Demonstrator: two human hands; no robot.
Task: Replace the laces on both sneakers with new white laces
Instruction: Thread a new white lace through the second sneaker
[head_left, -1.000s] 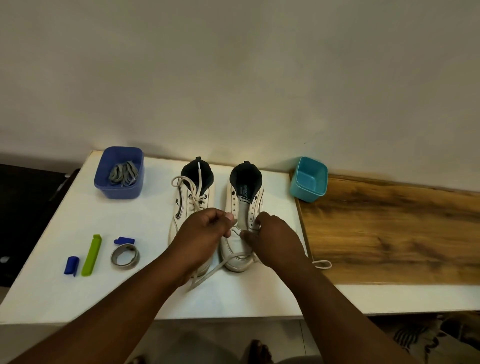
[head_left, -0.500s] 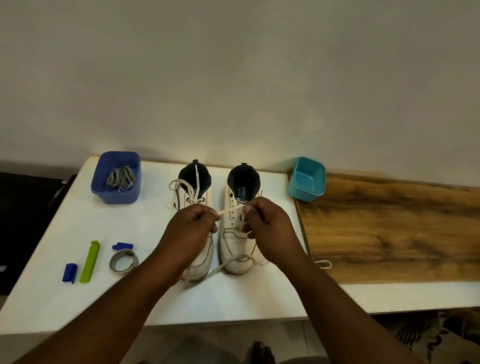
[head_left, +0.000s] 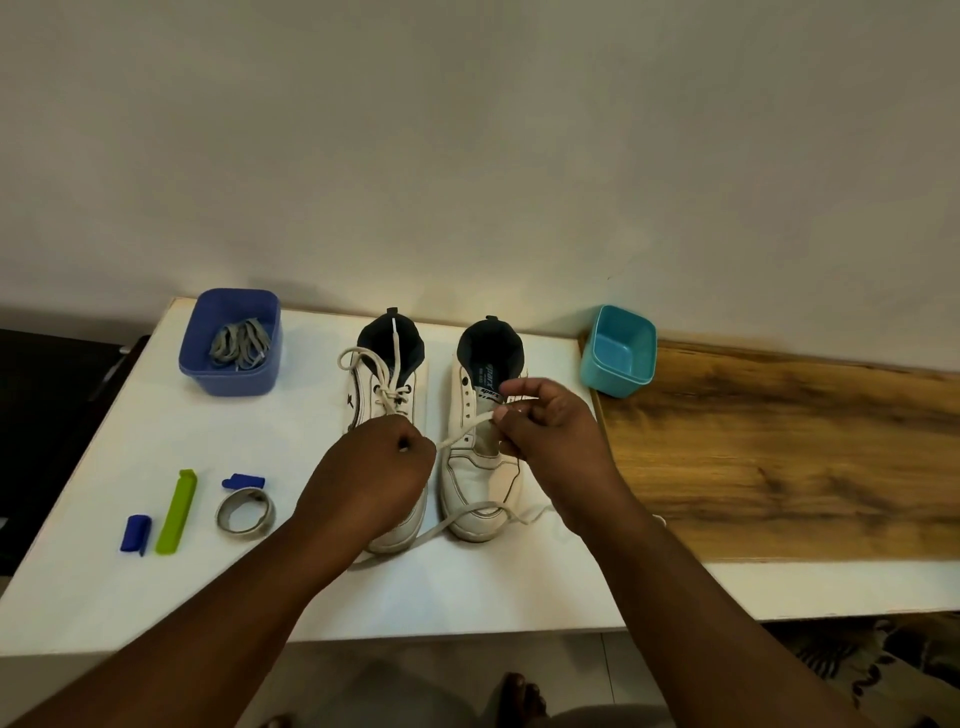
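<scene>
White tabletop: beside the laced sneaker (head_left: 387, 415), left hand (head_left: 371, 480) and right hand (head_left: 553, 434) pinch a limp lace (head_left: 465, 434), best gripped near its stiff tip.

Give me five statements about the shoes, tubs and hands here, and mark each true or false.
1. The left shoe is already laced and tied. True.
2. Both hands hold a lace across the right shoe. True: the left hand and right hand each pinch the white lace.
3. The teal tub holds grey laces. False: it looks empty; the grey laces lie in the blue tub.
4. The green clip lies on the wooden board. False: it lies on the white table.
5. The tape roll sits right of the green clip. True.
</scene>
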